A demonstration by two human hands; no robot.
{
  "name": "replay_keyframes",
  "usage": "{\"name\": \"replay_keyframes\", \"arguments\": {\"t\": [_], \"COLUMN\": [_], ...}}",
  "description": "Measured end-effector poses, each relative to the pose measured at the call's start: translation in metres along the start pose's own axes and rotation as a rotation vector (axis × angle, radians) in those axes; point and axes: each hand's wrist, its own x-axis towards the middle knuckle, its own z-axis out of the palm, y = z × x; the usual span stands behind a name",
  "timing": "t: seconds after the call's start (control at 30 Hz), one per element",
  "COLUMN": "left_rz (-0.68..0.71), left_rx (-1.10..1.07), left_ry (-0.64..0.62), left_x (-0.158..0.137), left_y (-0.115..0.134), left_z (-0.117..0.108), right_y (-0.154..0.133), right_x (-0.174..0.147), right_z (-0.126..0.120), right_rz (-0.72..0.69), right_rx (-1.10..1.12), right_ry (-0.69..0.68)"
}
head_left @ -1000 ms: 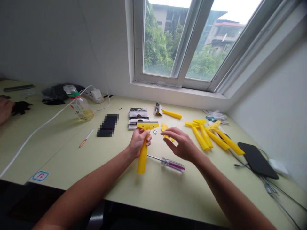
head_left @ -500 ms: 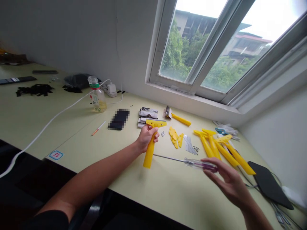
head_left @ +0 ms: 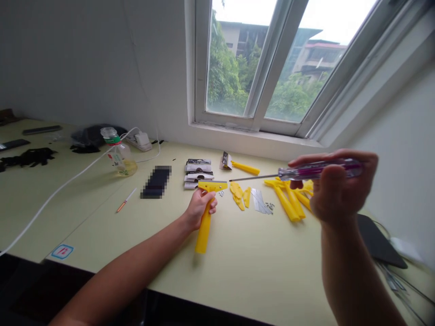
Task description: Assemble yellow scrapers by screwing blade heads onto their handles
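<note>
My left hand (head_left: pixel 201 207) is closed round the upper handle of a yellow scraper (head_left: pixel 204 231), whose wide head with a metal blade edge points away from me. A screw shows near the right end of that head. In my right hand (head_left: pixel 343 190) is a screwdriver (head_left: pixel 316 170) with a clear and purple handle, raised above the table. Its shaft points left, and the tip lies just right of the scraper's head in view; I cannot tell if they touch. Beyond the scraper lie small nuts or screws (head_left: pixel 221 193), yellow plates (head_left: pixel 239 195) and metal blades (head_left: pixel 260 201).
Several yellow scraper handles (head_left: pixel 287 201) are piled at the right, near a black flat object (head_left: pixel 384 240). Packaged boxes (head_left: pixel 199 167) stand behind the scraper. Leftward are a bottle (head_left: pixel 120 156), a blurred-out dark object (head_left: pixel 156 182), a cigarette (head_left: pixel 126 200) and a white cable (head_left: pixel 68 181).
My right hand has lifted the screwdriver and closed its grip round the handle, bringing the tip from beside the scraper's handle up to its head. The view has shifted slightly.
</note>
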Motion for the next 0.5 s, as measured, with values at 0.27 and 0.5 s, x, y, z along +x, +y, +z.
{"name": "replay_keyframes", "arguments": {"t": [0.27, 0.5], "left_rz": [-0.019, -0.024], "left_rx": [0.025, 0.037], "left_ry": [-0.010, -0.018], "left_x": [0.001, 0.000], "left_y": [-0.004, -0.006], "left_z": [0.000, -0.001], "right_y": [0.007, 0.008], "right_x": [-0.015, -0.015], "right_z": [0.008, 0.011], "right_rz": [0.055, 0.074], "right_rx": [0.022, 0.037], "right_ry": [-0.153, -0.166]}}
